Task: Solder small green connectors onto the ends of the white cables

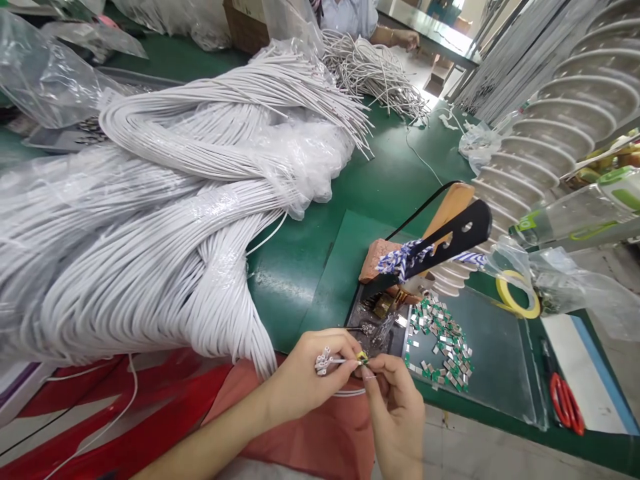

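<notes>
My left hand (320, 370) is closed round a small bunch of white cables (324, 361), whose cut ends point toward the camera. One cable from it runs right to a tiny green and yellow part (362, 359) between the fingertips of both hands. My right hand (395, 400) pinches at that part from the right, with a thin wire by its thumb. The part is too small to make out clearly. Just beyond the hands, a dark tray (357, 313) holds small metal pieces. Many small green and silver boards (440, 340) lie to its right.
Large bundles of white cable (165, 253) cover the left of the green table (300, 293). A brick (373, 261), black bracket (450, 240), ribbed hose (555, 127), yellow tape roll (517, 295) and red-handled tool (567, 403) stand or lie rightward. Another person's hand (405, 39) is beyond.
</notes>
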The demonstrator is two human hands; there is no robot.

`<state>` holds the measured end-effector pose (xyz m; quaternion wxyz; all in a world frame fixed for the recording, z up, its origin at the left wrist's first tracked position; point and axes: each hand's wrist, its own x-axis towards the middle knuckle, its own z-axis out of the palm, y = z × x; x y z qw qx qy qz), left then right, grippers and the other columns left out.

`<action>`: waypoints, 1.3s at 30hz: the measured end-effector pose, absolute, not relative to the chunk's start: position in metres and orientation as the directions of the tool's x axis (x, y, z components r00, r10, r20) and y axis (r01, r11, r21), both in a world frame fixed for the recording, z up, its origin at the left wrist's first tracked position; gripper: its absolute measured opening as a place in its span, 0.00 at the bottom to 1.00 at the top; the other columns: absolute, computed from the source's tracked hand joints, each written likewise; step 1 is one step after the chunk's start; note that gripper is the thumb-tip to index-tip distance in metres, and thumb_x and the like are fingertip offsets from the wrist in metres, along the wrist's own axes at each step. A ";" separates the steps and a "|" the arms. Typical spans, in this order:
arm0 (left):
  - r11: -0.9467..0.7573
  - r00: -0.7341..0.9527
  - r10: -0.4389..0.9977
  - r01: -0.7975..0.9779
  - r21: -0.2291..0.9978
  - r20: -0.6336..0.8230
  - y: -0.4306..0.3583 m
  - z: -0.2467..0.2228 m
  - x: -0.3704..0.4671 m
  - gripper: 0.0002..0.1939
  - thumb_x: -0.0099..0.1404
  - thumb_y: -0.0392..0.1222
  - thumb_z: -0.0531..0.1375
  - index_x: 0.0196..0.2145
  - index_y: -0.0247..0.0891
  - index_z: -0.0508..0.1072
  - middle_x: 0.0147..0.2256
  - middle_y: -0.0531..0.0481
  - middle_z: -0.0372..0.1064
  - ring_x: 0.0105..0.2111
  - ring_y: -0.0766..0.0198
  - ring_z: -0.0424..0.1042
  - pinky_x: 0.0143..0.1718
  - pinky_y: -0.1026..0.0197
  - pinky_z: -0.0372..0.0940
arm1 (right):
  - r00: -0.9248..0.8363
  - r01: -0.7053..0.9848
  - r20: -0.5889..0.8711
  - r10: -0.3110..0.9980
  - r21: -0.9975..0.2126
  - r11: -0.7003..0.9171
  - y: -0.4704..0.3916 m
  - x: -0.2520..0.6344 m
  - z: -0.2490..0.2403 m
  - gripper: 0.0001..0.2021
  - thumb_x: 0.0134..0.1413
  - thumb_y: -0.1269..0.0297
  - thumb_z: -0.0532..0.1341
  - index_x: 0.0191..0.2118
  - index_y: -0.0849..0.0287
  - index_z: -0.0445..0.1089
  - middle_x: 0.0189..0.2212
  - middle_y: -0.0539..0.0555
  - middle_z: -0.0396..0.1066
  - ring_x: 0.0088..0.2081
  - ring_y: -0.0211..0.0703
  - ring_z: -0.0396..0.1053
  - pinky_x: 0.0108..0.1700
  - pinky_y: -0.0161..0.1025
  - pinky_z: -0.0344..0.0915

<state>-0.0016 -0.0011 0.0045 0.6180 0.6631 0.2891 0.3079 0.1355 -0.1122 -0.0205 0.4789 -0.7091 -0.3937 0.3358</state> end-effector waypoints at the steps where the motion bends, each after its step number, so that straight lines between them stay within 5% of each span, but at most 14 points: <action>1: -0.075 0.641 0.765 0.002 0.997 0.057 -0.001 0.004 -0.002 0.09 0.60 0.29 0.58 0.24 0.31 0.74 0.31 0.45 0.74 0.31 0.64 0.74 0.33 0.67 0.66 | 0.467 0.243 -0.095 0.879 -0.942 -0.232 -0.112 0.135 -0.021 0.06 0.57 0.61 0.63 0.36 0.57 0.72 0.32 0.54 0.73 0.32 0.41 0.70 0.30 0.32 0.65; 9: -0.115 0.615 0.784 0.006 0.993 0.087 -0.003 0.004 0.000 0.09 0.60 0.28 0.57 0.24 0.32 0.73 0.30 0.45 0.75 0.30 0.64 0.74 0.33 0.68 0.67 | 0.475 0.302 -0.050 0.879 -0.928 -0.216 -0.105 0.128 -0.009 0.03 0.60 0.64 0.60 0.37 0.55 0.70 0.29 0.49 0.67 0.28 0.36 0.63 0.31 0.30 0.62; 14: -0.147 0.620 0.779 0.034 0.988 0.095 -0.004 0.004 -0.002 0.09 0.61 0.29 0.57 0.24 0.33 0.72 0.30 0.46 0.75 0.31 0.65 0.74 0.34 0.68 0.67 | 0.514 0.301 0.058 0.856 -0.946 -0.116 -0.104 0.138 -0.002 0.07 0.62 0.63 0.58 0.34 0.55 0.70 0.31 0.51 0.70 0.34 0.39 0.68 0.36 0.31 0.65; 21: -0.220 0.636 0.759 0.055 0.974 0.136 0.000 0.009 0.001 0.09 0.62 0.29 0.55 0.25 0.34 0.71 0.31 0.46 0.74 0.31 0.64 0.74 0.34 0.67 0.67 | 0.521 0.219 -0.053 0.852 -0.956 -0.193 -0.110 0.147 -0.007 0.08 0.61 0.58 0.60 0.36 0.58 0.70 0.22 0.46 0.63 0.22 0.34 0.60 0.24 0.29 0.61; 31: -0.222 0.643 0.754 0.059 0.973 0.134 0.006 0.018 0.004 0.09 0.61 0.28 0.55 0.24 0.36 0.67 0.30 0.48 0.72 0.30 0.65 0.72 0.33 0.67 0.66 | 0.540 0.096 0.027 0.841 -0.995 -0.029 -0.093 0.134 -0.003 0.06 0.58 0.66 0.63 0.30 0.56 0.69 0.34 0.52 0.68 0.39 0.41 0.66 0.40 0.34 0.66; 39: -0.231 0.635 0.758 0.044 0.972 0.151 0.006 0.026 0.003 0.09 0.61 0.28 0.55 0.25 0.35 0.68 0.30 0.47 0.72 0.30 0.65 0.72 0.33 0.68 0.66 | 0.558 0.079 0.064 0.827 -0.997 0.024 -0.091 0.130 -0.009 0.05 0.56 0.70 0.64 0.30 0.56 0.71 0.35 0.52 0.69 0.40 0.40 0.67 0.40 0.33 0.67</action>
